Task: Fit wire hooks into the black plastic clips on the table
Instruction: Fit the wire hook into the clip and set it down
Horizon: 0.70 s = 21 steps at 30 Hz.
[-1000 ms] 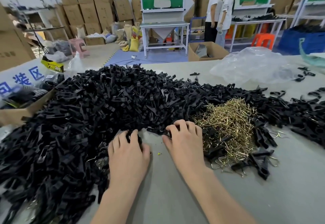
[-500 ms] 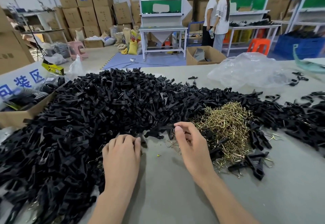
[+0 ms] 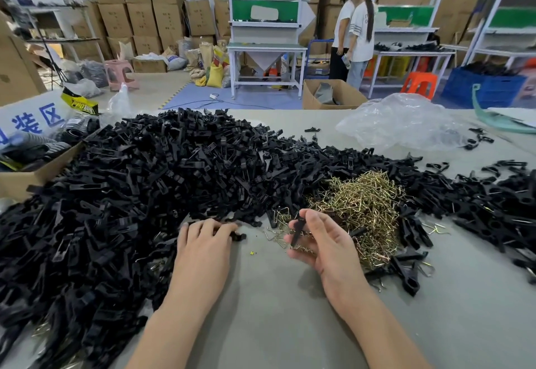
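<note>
Our right hand has come up off the counter since a second ago, when it lay palm down at the edge of the heap. It now stands on its side with the palm facing left, and it pinches one black clip between thumb and fingers. That clip stands nearly upright, just in front of the near edge of the wire hooks, a brass-coloured tangle lying on the counter right of centre. A few loose hooks lie under and just beside this hand.

Our left hand has shifted little. It rests palm down on the counter with its fingertips bent onto the near rim of the heap of black clips, and we cannot tell whether it grips one of them. The two hands are apart, with bare grey counter between them.

We see the heap spread from the left edge of the counter across its middle, then round behind the hooks and on to the right. At far left a cardboard box touches the heap. Beyond the hooks lies a crumpled clear plastic bag. Past the counter, two people stand close together beside a white workbench, with an orange stool near them.
</note>
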Each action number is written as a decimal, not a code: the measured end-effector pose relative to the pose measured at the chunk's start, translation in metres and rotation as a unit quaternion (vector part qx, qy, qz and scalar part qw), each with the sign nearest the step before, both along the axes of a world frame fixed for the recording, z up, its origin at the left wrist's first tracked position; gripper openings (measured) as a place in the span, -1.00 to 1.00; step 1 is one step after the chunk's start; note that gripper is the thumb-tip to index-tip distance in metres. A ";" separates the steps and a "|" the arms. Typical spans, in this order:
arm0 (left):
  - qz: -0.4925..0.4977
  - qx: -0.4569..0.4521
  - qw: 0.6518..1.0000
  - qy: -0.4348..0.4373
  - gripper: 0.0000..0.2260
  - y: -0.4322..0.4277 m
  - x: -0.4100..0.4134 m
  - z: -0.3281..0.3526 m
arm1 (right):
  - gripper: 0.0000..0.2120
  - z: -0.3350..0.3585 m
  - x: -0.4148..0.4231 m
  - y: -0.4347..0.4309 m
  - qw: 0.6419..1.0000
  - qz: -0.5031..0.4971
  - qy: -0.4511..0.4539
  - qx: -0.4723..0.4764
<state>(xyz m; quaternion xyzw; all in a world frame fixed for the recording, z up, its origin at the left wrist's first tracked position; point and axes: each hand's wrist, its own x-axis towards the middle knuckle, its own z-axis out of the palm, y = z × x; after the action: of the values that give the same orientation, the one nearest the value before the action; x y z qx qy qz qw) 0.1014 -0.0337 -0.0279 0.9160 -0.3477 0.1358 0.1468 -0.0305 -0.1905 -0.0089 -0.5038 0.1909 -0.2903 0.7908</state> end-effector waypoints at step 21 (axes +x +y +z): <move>-0.117 -0.396 0.840 0.352 -0.80 -0.026 -0.050 0.023 | -0.73 -0.014 0.010 -0.006 0.994 0.108 0.012 0.000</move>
<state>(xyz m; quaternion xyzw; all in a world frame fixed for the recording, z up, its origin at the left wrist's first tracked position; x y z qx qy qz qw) 0.0514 -0.0597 -0.0053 0.7185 -0.2935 -0.0876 0.6245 -0.0209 -0.1961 -0.0231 -0.5245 0.1449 -0.1973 0.8155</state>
